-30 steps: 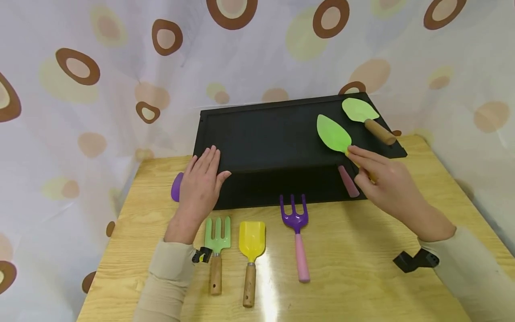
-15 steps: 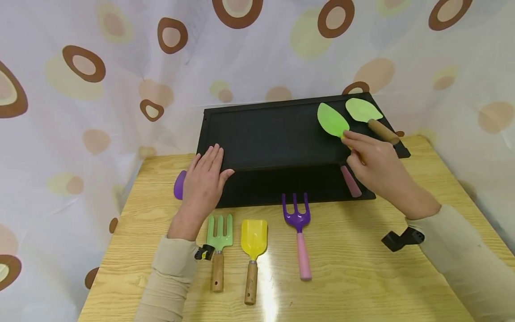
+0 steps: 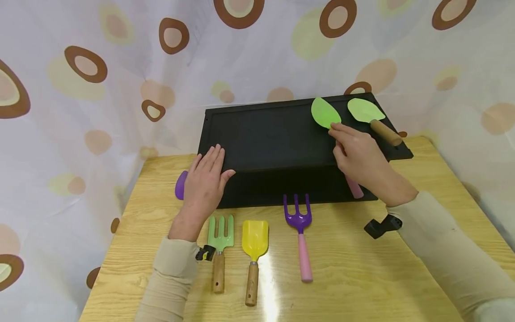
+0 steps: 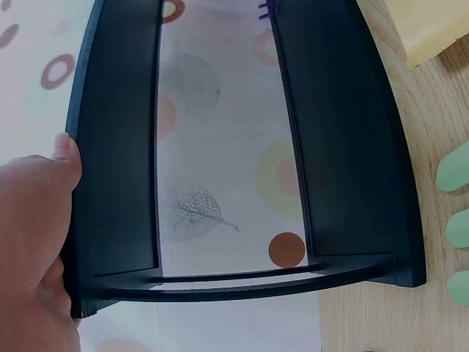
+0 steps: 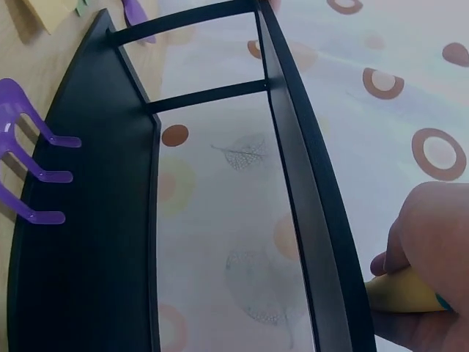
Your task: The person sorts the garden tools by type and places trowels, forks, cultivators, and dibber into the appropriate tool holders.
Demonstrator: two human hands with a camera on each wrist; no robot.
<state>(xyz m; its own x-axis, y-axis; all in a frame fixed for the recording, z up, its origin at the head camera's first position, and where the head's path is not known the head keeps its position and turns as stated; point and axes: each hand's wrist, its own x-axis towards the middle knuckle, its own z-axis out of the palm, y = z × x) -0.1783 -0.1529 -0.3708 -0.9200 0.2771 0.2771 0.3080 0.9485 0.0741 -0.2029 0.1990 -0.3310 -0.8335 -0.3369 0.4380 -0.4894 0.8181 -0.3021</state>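
Note:
My right hand (image 3: 358, 154) grips a trowel with a bright green leaf-shaped blade (image 3: 325, 112), which hangs over the upper level of a black two-level rack (image 3: 257, 138). The trowel's yellow handle (image 5: 407, 292) shows within the hand in the right wrist view. Flat on the rack's left end rests my left hand (image 3: 204, 181), fingers straight, its thumb at the edge in the left wrist view. A paler green trowel (image 3: 365, 109) with a wooden handle lies on the upper level at right. Below it, a pink handle (image 3: 355, 187) is partly hidden by my right hand.
Before the rack lie a green fork (image 3: 220, 241), a yellow scoop (image 3: 255, 241) and a purple fork (image 3: 298, 220) with a pink handle. A purple blade (image 3: 180, 185) peeks out beside the left hand. Patterned cloth (image 3: 257, 58) hangs close behind the wooden table (image 3: 346, 277).
My right hand has moved left and farther back with the green trowel, now overlapping the top of the pink handle. My left hand stays on the rack.

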